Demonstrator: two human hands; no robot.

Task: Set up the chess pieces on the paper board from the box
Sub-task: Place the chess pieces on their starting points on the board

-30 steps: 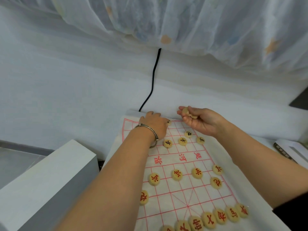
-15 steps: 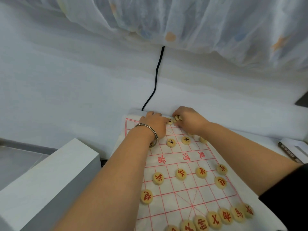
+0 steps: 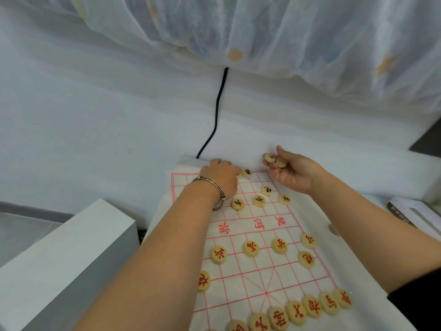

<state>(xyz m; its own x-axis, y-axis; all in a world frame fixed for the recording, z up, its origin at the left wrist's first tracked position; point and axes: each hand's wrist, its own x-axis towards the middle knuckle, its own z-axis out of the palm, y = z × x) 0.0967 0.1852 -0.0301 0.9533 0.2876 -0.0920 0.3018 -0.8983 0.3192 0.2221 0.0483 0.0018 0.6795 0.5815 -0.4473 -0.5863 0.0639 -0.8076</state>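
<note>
Two hands at the 12 o'clock edge of the paper board (image 3: 253, 278).
The right hand (image 3: 293, 173), palm up, curls its fingers round a few loose pieces (image 3: 274, 160). The left hand (image 3: 220, 177) lies knuckles-up on the board, its grip hidden, with a black-lettered piece (image 3: 247, 173) at its 3 o'clock. Red pieces (image 3: 296, 311) line the 6 o'clock edge.

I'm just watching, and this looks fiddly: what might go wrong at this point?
1. The right hand pinches several loose pieces near the far edge of the paper board; one could slip and scatter placed ones.
2. The bracelet lies close to a black piece and might nudge it off its crossing.
3. The board looks wrinkled, so the left forearm dragging might shift it.
</note>
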